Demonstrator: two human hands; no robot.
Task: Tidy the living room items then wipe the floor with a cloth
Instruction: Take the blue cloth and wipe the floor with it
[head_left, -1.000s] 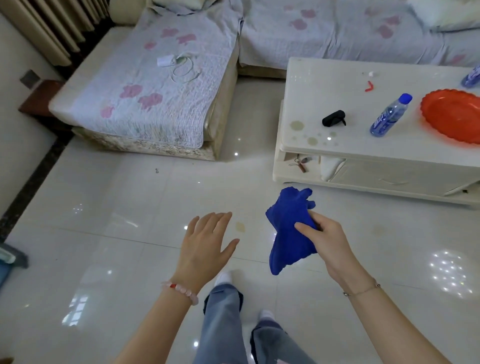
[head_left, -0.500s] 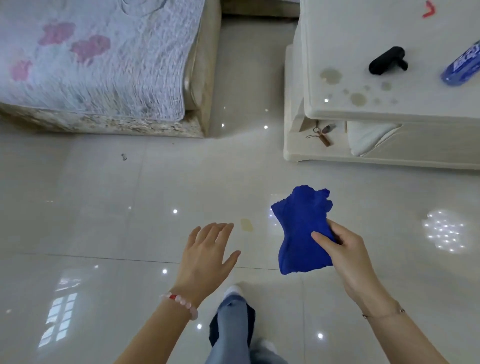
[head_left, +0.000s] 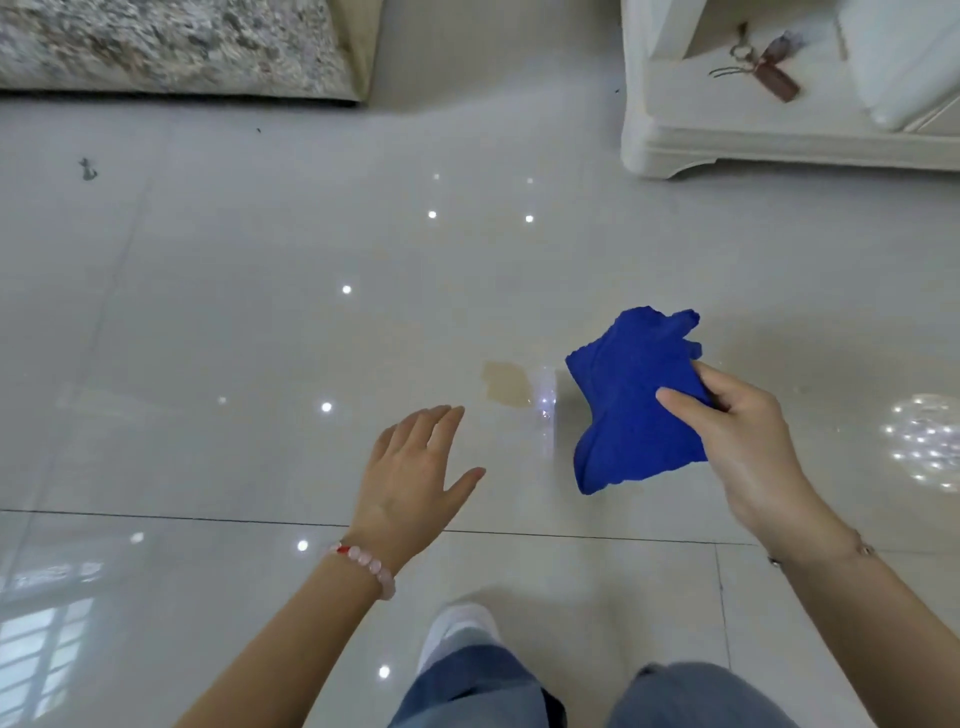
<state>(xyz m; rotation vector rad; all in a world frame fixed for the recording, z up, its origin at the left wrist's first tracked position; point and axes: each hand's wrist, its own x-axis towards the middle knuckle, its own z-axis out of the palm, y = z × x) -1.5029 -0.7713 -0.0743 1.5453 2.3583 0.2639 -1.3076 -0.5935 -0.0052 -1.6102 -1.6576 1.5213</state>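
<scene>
Two hands over floor: right hand fingers clamped on blue cloth; left hand fingers straight, slightly apart, beside tan stain.

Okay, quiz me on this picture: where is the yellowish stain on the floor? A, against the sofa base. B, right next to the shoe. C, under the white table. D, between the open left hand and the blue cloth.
D: the yellowish stain sits on the floor just past the fingertips of the left hand, with the blue cloth gripped by the right hand on its other side.
</scene>
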